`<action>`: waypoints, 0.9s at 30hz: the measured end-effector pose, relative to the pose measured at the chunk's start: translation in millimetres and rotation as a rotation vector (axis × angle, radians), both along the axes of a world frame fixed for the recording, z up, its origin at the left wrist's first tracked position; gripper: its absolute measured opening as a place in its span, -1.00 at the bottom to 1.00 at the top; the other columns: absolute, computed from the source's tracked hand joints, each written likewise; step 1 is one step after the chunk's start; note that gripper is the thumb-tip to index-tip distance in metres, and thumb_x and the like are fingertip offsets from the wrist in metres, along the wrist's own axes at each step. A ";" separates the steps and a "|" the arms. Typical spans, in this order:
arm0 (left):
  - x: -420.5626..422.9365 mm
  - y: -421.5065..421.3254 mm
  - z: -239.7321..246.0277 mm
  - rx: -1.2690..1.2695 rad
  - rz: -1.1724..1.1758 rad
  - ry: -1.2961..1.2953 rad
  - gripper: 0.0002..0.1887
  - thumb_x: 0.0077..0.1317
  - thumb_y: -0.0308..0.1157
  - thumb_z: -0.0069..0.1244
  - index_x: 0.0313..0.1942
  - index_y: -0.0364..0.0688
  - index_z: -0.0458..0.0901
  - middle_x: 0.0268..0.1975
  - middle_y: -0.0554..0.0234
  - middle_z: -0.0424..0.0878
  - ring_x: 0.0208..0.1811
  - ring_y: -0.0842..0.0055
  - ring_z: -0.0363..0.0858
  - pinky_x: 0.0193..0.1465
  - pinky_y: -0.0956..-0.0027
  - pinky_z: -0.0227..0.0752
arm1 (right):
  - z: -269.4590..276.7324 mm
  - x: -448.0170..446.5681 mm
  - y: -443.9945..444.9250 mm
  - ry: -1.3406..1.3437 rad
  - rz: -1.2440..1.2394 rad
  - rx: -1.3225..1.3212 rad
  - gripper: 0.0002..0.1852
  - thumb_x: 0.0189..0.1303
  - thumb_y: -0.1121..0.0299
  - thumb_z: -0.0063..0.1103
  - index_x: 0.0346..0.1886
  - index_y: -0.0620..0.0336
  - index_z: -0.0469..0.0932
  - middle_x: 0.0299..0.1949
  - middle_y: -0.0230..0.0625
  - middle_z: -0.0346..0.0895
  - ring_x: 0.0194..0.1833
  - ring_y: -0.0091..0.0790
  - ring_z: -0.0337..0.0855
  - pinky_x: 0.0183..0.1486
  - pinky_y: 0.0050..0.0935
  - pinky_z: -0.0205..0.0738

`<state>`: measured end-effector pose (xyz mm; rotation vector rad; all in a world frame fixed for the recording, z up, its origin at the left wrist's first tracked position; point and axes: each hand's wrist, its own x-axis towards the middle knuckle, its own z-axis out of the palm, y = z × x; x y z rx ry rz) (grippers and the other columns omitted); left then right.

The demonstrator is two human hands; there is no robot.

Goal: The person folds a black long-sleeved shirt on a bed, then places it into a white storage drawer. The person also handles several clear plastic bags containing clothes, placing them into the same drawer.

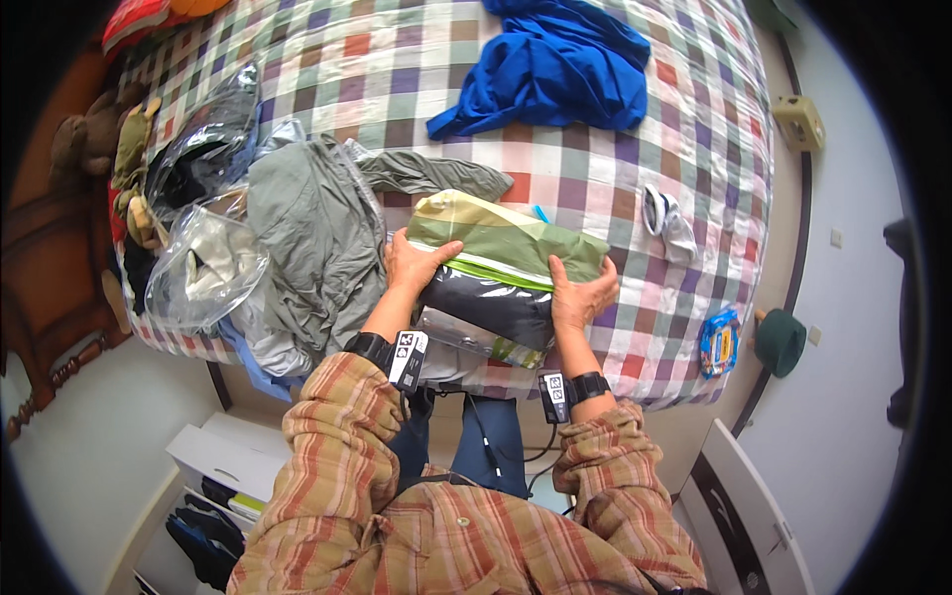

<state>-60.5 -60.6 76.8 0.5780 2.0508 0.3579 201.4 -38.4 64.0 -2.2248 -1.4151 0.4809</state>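
Note:
A soft storage bag (513, 238) with a green patterned fabric side, a bright green zip and a clear plastic panel lies near the bed's front edge. Dark folded material shows through its clear part. My left hand (418, 260) grips its left end, thumb on top. At its right end, my right hand (584, 294) holds on the same way. Clear plastic with a green patterned edge (520, 353) sticks out below the bag. A crumpled grey-green garment (320, 238) lies left of my left hand, one sleeve reaching behind the bag.
Clear plastic bags with clothing (212, 268) lie on the bed's left side. Farther back is a blue cloth (550, 74). White and dark socks (673, 227) and a blue wipes packet (719, 343) lie right. An open drawer unit (223, 457) stands below left, a white door panel (751, 506) below right.

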 end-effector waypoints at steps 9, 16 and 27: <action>21.0 13.2 30.5 -0.389 0.163 0.237 0.36 -0.43 0.27 0.46 0.33 -0.32 0.16 0.30 -0.32 0.24 0.40 0.01 0.17 0.41 0.13 0.17 | -11.7 13.1 1.6 0.521 -0.288 -0.432 0.22 -0.32 -0.24 0.61 0.31 0.40 0.21 0.25 0.12 0.35 0.28 -0.02 0.39 0.34 -0.16 0.26; 20.3 -8.5 57.6 -0.351 0.367 0.007 0.39 -0.41 0.08 0.54 0.36 -0.34 0.00 0.36 -0.36 0.11 0.30 -0.06 0.37 0.26 0.10 0.41 | -29.0 33.3 0.2 0.600 -0.252 -0.534 0.30 -0.31 -0.21 0.63 0.39 0.42 0.09 0.31 0.05 0.31 0.31 -0.10 0.37 0.34 -0.22 0.26; 62.2 -115.4 21.2 -0.176 0.451 -0.187 -0.20 -0.24 0.07 0.46 -0.05 -0.30 0.63 -0.12 -0.03 0.66 -0.07 0.24 0.61 -0.04 0.23 0.53 | 25.2 67.9 -18.3 1.069 -0.089 -0.994 -0.46 0.23 0.00 0.31 0.10 0.21 0.56 0.00 -0.18 0.65 -0.08 -0.18 0.69 0.06 -0.16 0.57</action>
